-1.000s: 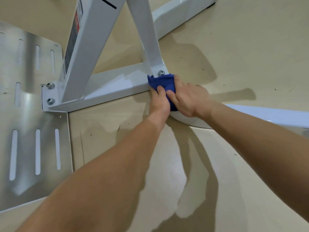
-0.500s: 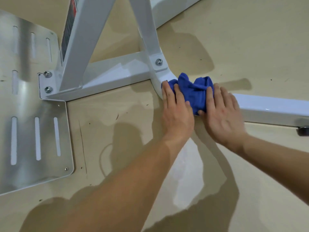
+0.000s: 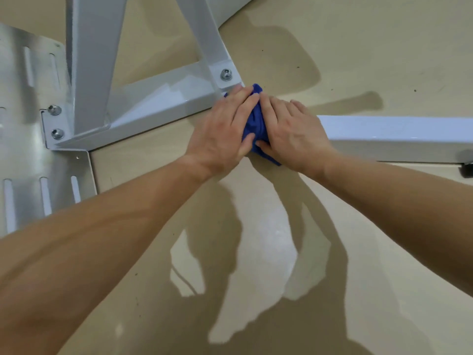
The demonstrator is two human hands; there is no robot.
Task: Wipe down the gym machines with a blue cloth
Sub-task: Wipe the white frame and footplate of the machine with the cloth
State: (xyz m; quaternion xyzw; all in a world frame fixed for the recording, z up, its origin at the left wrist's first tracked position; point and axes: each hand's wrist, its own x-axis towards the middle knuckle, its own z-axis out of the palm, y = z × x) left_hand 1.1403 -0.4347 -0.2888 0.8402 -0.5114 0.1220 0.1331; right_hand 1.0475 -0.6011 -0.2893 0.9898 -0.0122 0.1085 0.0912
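Note:
A bunched blue cloth [image 3: 256, 121] lies on the bend of the white machine base frame [image 3: 396, 134], just below a bolted joint [image 3: 226, 74]. My left hand [image 3: 222, 131] presses on the cloth's left side with fairly straight fingers. Pressing on its right side, my right hand [image 3: 294, 134] has its thumb against the cloth, and a corner of the cloth sticks out under the palm. Most of the cloth is hidden between the two hands, which almost touch.
A slotted bare-metal plate [image 3: 23, 149] lies on the floor at the left, bolted to the frame. Two slanted white posts [image 3: 94, 60] rise from the base bar [image 3: 158, 103]. A black foot [image 3: 467, 169] shows at the right edge. Beige floor lies in front.
Both hands and the cloth have slid back left along the frame toward the bolted joint. The hands have closed in, so less of the cloth shows.

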